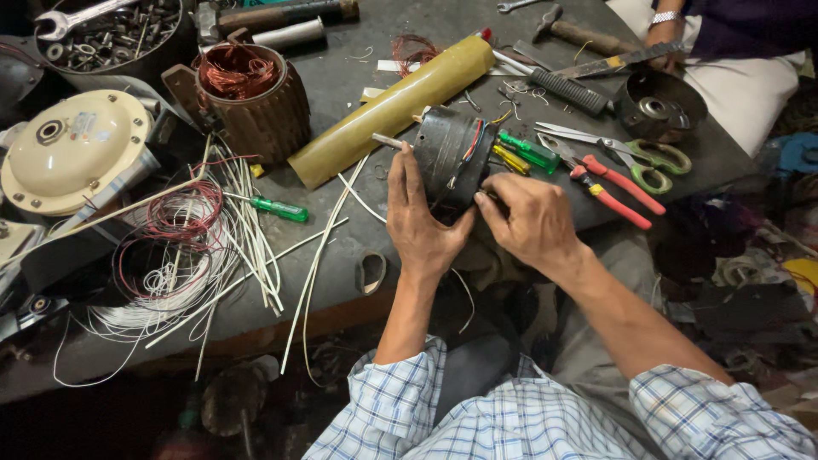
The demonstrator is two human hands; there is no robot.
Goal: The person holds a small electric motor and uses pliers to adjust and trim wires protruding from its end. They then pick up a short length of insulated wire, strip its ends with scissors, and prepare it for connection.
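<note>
Left hand (pixel 419 223) in closed grip around a black motor housing (pixel 450 158), held at the counter (pixel 341 81) edge; right hand (pixel 527 220) pinches its coloured wires (pixel 474 139). Beyond lie green screwdrivers (pixel 527 152), red pliers (pixel 615 187), and a yellow tube (pixel 392 111).

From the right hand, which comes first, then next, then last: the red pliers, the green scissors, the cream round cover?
1. Red pliers, just right of the right hand.
2. Green scissors, farther right, beyond the pliers.
3. Cream cover, far left of the table.
</note>
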